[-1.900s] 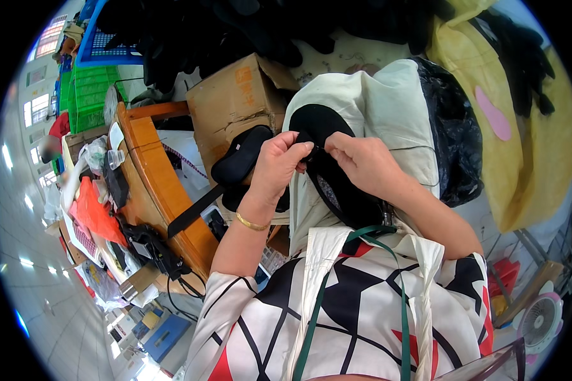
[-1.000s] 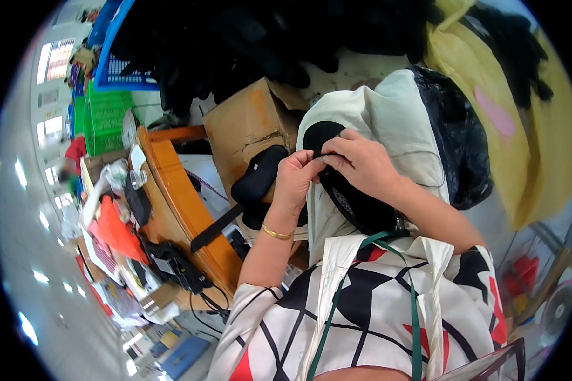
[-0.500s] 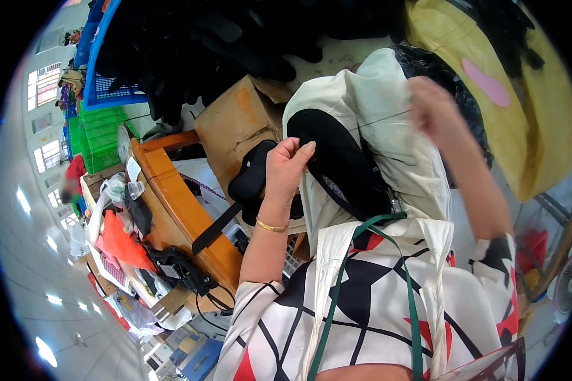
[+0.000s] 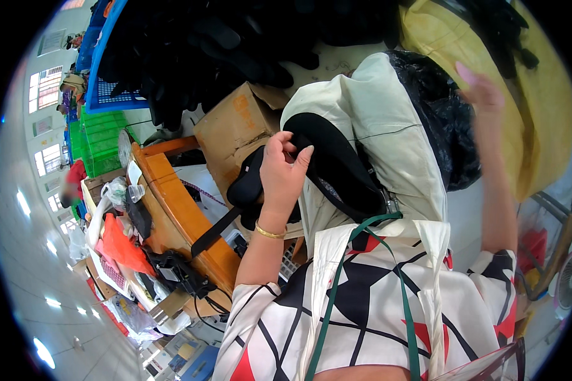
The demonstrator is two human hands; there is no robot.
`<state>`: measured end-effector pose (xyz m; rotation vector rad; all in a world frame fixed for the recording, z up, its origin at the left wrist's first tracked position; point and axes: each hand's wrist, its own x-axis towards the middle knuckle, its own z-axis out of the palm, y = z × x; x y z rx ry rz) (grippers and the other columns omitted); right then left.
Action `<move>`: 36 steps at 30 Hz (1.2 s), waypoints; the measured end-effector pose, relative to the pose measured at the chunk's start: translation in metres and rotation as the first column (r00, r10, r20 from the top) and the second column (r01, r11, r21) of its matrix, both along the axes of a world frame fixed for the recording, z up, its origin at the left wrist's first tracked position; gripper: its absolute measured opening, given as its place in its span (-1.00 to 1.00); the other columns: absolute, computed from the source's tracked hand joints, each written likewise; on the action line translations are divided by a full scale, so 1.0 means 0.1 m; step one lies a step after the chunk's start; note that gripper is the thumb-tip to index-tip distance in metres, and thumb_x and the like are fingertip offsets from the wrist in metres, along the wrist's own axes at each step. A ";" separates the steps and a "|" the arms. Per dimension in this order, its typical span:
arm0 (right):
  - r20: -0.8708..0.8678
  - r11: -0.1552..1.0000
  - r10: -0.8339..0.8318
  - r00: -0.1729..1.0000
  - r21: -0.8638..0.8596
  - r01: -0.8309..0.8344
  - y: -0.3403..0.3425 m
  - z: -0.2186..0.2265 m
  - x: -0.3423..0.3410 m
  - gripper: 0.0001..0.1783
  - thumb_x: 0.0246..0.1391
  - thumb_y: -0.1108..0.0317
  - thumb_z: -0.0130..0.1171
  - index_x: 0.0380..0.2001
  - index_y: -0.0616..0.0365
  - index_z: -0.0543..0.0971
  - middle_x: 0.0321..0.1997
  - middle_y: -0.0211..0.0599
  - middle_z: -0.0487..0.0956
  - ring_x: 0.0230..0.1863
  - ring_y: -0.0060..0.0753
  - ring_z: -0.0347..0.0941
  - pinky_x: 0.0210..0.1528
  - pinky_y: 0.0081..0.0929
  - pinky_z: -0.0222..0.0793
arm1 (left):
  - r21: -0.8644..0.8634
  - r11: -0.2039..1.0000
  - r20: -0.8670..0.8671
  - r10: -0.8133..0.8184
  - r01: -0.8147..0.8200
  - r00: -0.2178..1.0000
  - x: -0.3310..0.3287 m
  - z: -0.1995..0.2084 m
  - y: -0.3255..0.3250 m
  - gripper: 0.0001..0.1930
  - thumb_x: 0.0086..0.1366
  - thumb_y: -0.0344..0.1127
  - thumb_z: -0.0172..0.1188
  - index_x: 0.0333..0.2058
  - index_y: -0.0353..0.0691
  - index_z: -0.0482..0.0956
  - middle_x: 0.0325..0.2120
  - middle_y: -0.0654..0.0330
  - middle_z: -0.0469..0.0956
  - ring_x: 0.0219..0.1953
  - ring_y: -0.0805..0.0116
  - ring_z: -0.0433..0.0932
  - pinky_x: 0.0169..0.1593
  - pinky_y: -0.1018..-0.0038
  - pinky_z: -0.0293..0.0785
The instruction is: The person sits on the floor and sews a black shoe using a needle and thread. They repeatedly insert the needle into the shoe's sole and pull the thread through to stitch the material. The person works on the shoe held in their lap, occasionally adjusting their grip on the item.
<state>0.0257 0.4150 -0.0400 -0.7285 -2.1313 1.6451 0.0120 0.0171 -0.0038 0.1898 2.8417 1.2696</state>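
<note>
Curling mid-frame, the left hand (image 4: 282, 170) overlapped the black shoe (image 4: 338, 157); the right hand (image 4: 486, 96) hung upper right (I couldn't tell either grip's state).

Was a workshop, footwear by the look of it. Well beyond the left hand (image 4: 285, 174): heap of black shoe-shaped pieces (image 4: 225, 54) by a blue crate (image 4: 117, 101). Nearer it, a creased cardboard box (image 4: 229, 120). To its left sat a wooden bench (image 4: 179, 204), then green crates (image 4: 102, 143), large windows (image 4: 46, 89), ceiling lights (image 4: 23, 202).
</note>
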 end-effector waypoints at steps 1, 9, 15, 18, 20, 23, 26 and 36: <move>0.050 0.961 0.263 0.963 -0.104 -0.257 -0.41 0.08 -0.01 -0.77 0.29 0.43 0.02 -0.06 0.16 0.59 -0.16 -0.39 0.55 -0.13 -0.56 0.47 -0.01 -0.56 0.36 | -0.187 0.982 -0.161 -0.063 0.032 0.985 0.00 0.08 0.04 -0.73 0.21 -0.28 0.37 -0.17 -0.19 0.54 -0.49 0.30 0.44 -0.47 0.40 0.44 -0.40 0.46 0.42; 0.144 0.261 0.838 0.527 0.743 -0.617 -1.57 -0.03 -0.20 -0.91 -0.10 0.38 0.18 -0.50 0.12 0.49 -0.40 -0.24 0.45 -0.27 -0.17 0.47 -0.21 -0.30 0.43 | -0.532 0.835 -0.320 -0.350 0.139 0.880 0.10 0.08 0.06 -0.75 0.17 -0.43 0.26 -0.14 -0.17 0.61 -0.48 0.19 0.46 -0.41 0.22 0.52 -0.34 0.35 0.48; -0.191 0.838 0.532 0.825 0.257 -0.481 -1.86 0.22 -0.45 -0.90 0.20 0.43 0.16 -0.40 0.20 0.56 -0.42 -0.31 0.53 -0.33 -0.32 0.50 -0.27 -0.43 0.46 | -0.407 0.898 -0.164 -0.249 0.164 0.954 0.17 0.11 0.08 -0.56 0.10 -0.34 0.36 -0.03 -0.19 0.49 -0.36 0.14 0.49 -0.34 0.19 0.52 -0.32 0.36 0.48; -0.434 0.595 0.304 0.848 -0.609 -0.525 -2.30 0.22 -0.42 -0.84 0.33 0.38 0.10 -0.35 0.20 0.52 -0.44 -0.42 0.49 -0.38 -0.47 0.44 -0.27 -0.48 0.42 | -0.401 0.904 -0.116 -0.211 0.148 0.971 0.15 0.09 0.10 -0.54 0.09 -0.33 0.38 -0.03 -0.20 0.45 -0.35 0.14 0.48 -0.36 0.20 0.51 -0.33 0.36 0.46; -0.378 0.369 0.270 0.886 -0.809 -0.457 -2.41 0.24 -0.38 -0.76 0.37 0.27 0.04 -0.37 0.18 0.49 -0.45 -0.50 0.43 -0.44 -0.63 0.36 -0.30 -0.55 0.38 | -0.377 0.914 -0.104 -0.203 0.151 0.974 0.12 0.06 0.08 -0.54 0.09 -0.34 0.37 -0.03 -0.20 0.45 -0.33 0.14 0.49 -0.35 0.18 0.51 -0.33 0.34 0.46; -0.269 0.127 0.309 0.912 -0.939 -0.320 -2.45 0.34 -0.28 -0.77 0.34 0.29 0.02 -0.41 0.15 0.46 -0.46 -0.50 0.42 -0.47 -0.67 0.30 -0.32 -0.60 0.34 | -0.338 0.927 -0.133 -0.220 0.165 0.966 0.14 -0.05 -0.02 -0.55 0.11 -0.38 0.35 -0.02 -0.20 0.45 -0.31 0.11 0.52 -0.30 0.10 0.54 -0.28 0.29 0.50; -0.316 0.260 0.382 0.868 -0.865 -0.429 -2.36 0.58 -0.02 -0.81 0.29 0.36 -0.03 -0.43 0.13 0.44 -0.46 -0.52 0.42 -0.50 -0.70 0.26 -0.35 -0.62 0.31 | -0.342 0.924 -0.153 -0.236 0.172 0.960 0.17 -0.14 -0.06 -0.57 0.13 -0.42 0.32 -0.01 -0.20 0.45 -0.26 0.05 0.56 -0.22 -0.02 0.58 -0.21 0.23 0.56; -0.585 0.584 0.411 0.700 -0.420 -0.694 -2.45 0.98 0.08 -0.77 0.40 0.33 -0.10 -0.37 0.15 0.40 -0.40 -0.56 0.31 -0.35 -0.68 0.19 -0.25 -0.66 0.22 | -0.467 0.857 -0.407 -0.425 0.216 0.809 -0.22 0.08 0.03 -0.66 0.19 -0.35 0.24 -0.04 -0.18 0.50 -0.29 0.11 0.57 -0.27 0.10 0.61 -0.27 0.30 0.60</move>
